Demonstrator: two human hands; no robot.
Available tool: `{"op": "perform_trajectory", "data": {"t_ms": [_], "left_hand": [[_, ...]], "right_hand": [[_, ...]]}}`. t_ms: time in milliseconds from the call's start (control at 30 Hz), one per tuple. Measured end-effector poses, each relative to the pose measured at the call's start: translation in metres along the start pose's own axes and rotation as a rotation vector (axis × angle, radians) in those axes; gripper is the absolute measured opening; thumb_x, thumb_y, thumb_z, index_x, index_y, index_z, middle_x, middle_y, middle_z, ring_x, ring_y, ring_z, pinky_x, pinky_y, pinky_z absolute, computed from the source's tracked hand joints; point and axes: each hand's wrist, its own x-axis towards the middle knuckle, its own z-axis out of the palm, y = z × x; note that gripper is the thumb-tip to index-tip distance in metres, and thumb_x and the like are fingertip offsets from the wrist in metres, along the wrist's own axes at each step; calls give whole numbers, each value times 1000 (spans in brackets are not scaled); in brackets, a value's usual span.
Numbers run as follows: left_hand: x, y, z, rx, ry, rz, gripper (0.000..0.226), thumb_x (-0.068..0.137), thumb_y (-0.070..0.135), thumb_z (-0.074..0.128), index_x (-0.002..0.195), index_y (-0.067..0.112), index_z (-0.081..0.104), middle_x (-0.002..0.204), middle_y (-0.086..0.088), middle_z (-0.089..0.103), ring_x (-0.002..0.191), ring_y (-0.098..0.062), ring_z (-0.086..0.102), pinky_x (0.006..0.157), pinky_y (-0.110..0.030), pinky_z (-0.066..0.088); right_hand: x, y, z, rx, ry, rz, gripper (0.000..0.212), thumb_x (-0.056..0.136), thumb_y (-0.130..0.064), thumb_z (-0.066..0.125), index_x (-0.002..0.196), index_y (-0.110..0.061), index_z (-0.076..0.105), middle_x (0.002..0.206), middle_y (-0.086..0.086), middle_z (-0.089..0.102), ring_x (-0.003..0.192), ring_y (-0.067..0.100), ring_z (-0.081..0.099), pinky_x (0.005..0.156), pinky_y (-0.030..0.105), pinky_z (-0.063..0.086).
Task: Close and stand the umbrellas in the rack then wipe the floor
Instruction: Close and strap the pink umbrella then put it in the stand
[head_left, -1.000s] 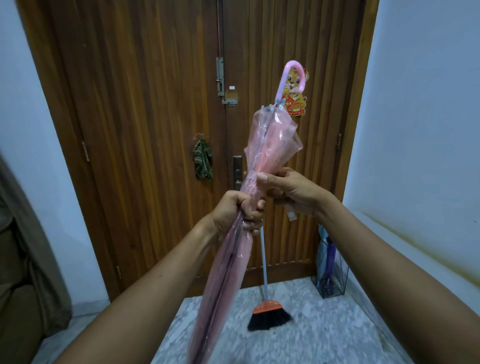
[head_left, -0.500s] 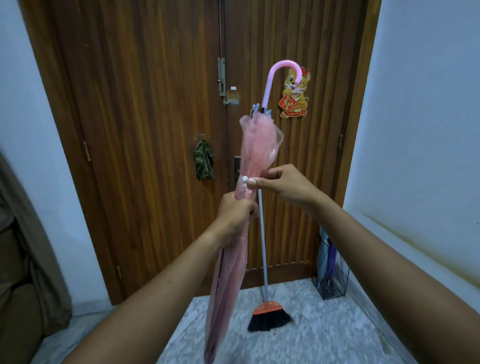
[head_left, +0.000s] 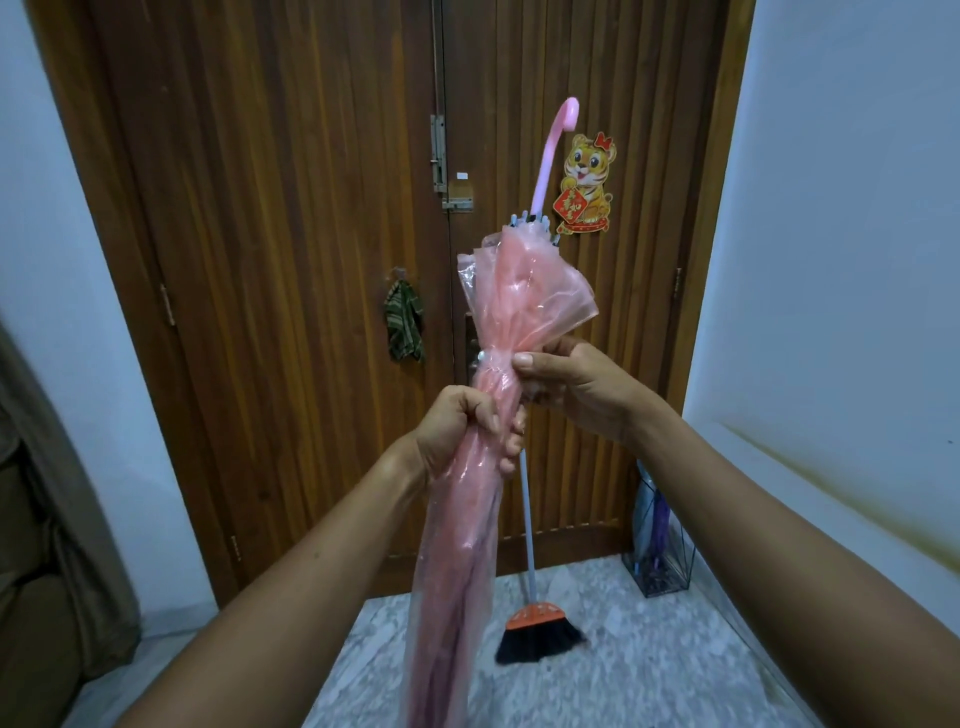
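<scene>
A folded pink translucent umbrella (head_left: 519, 296) stands nearly upright in front of me, its curved pink handle at the top and its tip running out of the bottom of the view. My left hand (head_left: 462, 431) is clenched around the bundled canopy at mid-height. Just above it, my right hand (head_left: 576, 384) pinches the canopy's strap beside a small white snap. A wire umbrella rack (head_left: 662, 556) stands on the floor at the right of the door, with a purple folded umbrella inside it.
A wooden double door (head_left: 291, 260) fills the view ahead, with a cloth (head_left: 402, 327) hanging on it and a tiger sticker (head_left: 587, 182). A broom (head_left: 537, 623) with an orange head leans against the door on the marble floor (head_left: 649, 670). Walls close both sides.
The umbrella has swung from a tilt to nearly upright, and its handle has turned. My right hand has wrapped the canopy tighter and now pinches the strap.
</scene>
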Motion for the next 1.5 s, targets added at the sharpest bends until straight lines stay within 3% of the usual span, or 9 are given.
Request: {"op": "perform_trajectory", "data": {"t_ms": [100,200,400,600,833,1033,1200,1333,1500], "left_hand": [[5,-2,-6,304,237,70,29,65,9,59,93,1,62,88,-20,67,78,-26,69,76,-38,59],[12,-10,-6,544,451,175,42,71,22,73,112,13,67,111,-17,69,103,-29,68,96,-48,55],[17,-17,-3,460,693,268,33,71,2,66,104,6,69,90,-10,71,81,-22,68,75,-38,58],[6,-4,8,327,481,279,21,57,-3,50,51,16,54,49,-2,42,43,-16,37,42,-26,34],[-1,4,6,-3,-2,-9,26,48,2,51,72,10,45,55,-1,44,40,-13,41,45,-22,38],[10,-9,-4,473,413,132,27,77,15,72,102,7,65,89,-14,72,81,-29,72,77,-41,57],[19,-21,9,500,738,232,20,72,8,60,54,18,61,55,-6,55,53,-22,50,55,-33,39],[18,-18,5,272,650,269,6,55,12,46,52,17,43,48,-2,38,46,-19,38,44,-26,31],[14,-10,4,40,396,223,14,53,14,42,67,13,40,53,-1,34,42,-12,33,37,-21,28]], "right_hand": [[6,4,3,-139,134,-83,36,90,-13,73,115,11,61,106,21,68,100,34,68,95,43,54],[9,4,11,-391,245,-166,22,90,-13,73,108,-1,70,105,15,74,99,22,73,86,28,58],[14,2,17,-443,134,-137,20,92,-16,71,105,0,72,102,14,76,101,28,73,92,38,59],[6,1,8,-272,92,-98,25,90,-19,69,92,7,70,95,19,72,89,23,71,81,26,56],[3,4,-4,-70,-18,-17,35,75,-33,82,85,-5,63,97,15,63,96,26,61,90,35,52],[4,11,1,-329,199,-153,28,88,-9,74,85,17,63,83,22,70,82,19,71,80,24,55],[5,15,7,-422,190,-111,24,89,-22,74,84,1,73,89,17,76,94,26,74,91,28,55],[-3,10,3,-424,101,-49,26,94,-28,68,96,-3,76,99,10,77,106,13,70,102,28,46],[-6,11,3,-294,148,-88,21,93,-20,69,98,0,75,98,12,75,97,11,70,82,14,50]]}}
